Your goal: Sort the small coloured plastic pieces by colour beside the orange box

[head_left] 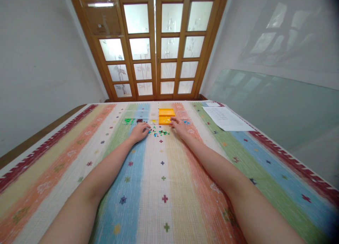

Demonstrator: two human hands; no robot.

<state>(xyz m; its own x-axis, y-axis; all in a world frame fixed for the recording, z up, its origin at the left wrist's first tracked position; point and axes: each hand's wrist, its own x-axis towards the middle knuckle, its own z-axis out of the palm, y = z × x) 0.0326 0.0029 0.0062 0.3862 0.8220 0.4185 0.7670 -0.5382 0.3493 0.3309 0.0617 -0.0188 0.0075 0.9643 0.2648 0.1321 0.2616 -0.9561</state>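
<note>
Small loose pieces (pixel 161 133) in green, blue, red and other colours lie scattered on the striped cloth between my hands. My left hand (pixel 140 132) rests at the left edge of this scatter, its fingers curved and slightly apart, with nothing visible in them. At the right side of an open yellow box (pixel 164 121), my right hand (pixel 180 127) has its fingertips drawn together over the rim; anything between them is too small to make out. White bits show inside the box. Clear containers hold green pieces (pixel 129 121), dark red pieces (pixel 140 120), yellow pieces (pixel 154 121) and blue pieces (pixel 186 122).
A striped, patterned cloth (pixel 155 201) covers the table. Printed white paper (pixel 225 118) lies towards the right edge, with a smaller white slip (pixel 212 104) behind it. A glass panel (pixel 275 102) leans along the right wall. Wooden doors (pixel 156 46) stand beyond the table.
</note>
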